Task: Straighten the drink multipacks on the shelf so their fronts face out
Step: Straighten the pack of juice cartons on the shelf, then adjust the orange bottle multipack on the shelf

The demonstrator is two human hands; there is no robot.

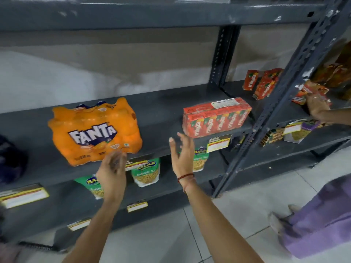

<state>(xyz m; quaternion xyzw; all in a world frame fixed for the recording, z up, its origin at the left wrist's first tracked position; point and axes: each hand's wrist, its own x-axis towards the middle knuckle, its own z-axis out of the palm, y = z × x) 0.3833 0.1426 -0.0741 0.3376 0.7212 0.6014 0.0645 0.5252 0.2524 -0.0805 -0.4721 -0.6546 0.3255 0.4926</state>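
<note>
An orange Fanta multipack (95,131) is sitting on the dark grey shelf (161,111), slightly turned, its big logo showing to the front. Further right on the same shelf, a red Maaza carton multipack (215,117) is resting at the front edge, angled so its right end is pointing back.

The left hand (113,173) is hovering just below the Fanta pack's lower front corner; it is motion-blurred, so whether the fingertips are touching the wrap cannot be told, but the fingers are loosely spread and gripping nothing. The right hand (182,154) is hanging in the gap between the two packs, fingers wide apart and empty, a red thread around the wrist.

Green snack pouches (146,172) on the shelf below are partly hidden behind both hands. At the far right, another person's hand (317,109) is gripping a blurred packet, cut off by the frame edge. A dark object at the left edge is too blurred to identify.
</note>
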